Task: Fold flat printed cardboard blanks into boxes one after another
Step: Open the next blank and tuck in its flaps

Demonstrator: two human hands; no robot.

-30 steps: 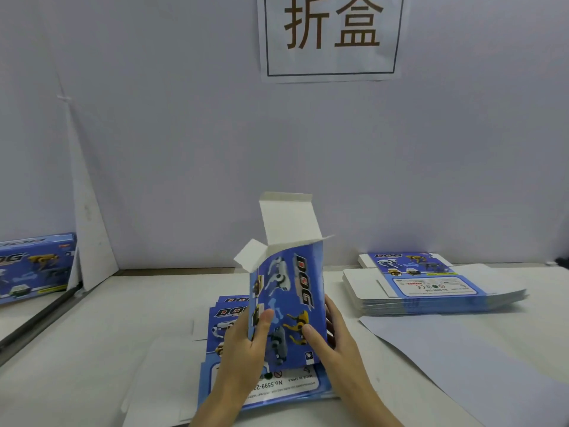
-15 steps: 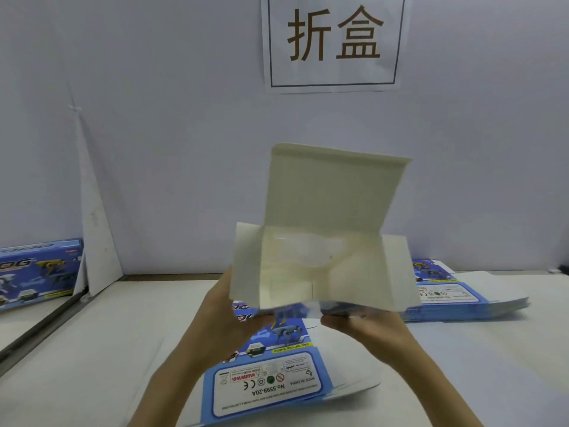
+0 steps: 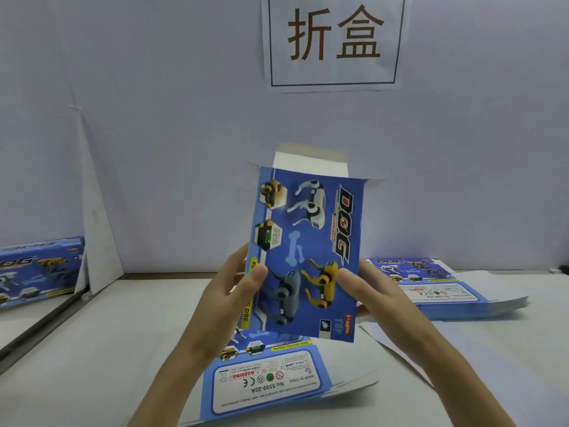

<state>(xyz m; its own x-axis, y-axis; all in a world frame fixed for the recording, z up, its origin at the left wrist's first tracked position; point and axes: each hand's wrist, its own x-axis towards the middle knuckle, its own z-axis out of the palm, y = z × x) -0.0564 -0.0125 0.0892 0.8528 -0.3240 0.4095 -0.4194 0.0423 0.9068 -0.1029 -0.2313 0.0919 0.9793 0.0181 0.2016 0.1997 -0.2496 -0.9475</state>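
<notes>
One box [image 3: 308, 254] was held upright above the desk [image 3: 107, 349], its top flaps open. Two hands held it: left hand [image 3: 237, 291] at its 9 o'clock edge, right hand [image 3: 369, 291] at 3 o'clock, fingers [image 3: 238, 261] curled round it. Two stacks of blanks lay flat: first stack [image 3: 268, 380] at 6 o'clock, second stack [image 3: 446, 291] at 3. One folded box [image 3: 37, 269] lay at 9.

One left hand [image 3: 229, 292], one right hand [image 3: 374, 292], one raised box [image 3: 308, 254], two stacks of blanks [image 3: 277, 386] [image 3: 446, 298], one finished box [image 3: 37, 269], one sign [image 3: 334, 41].
</notes>
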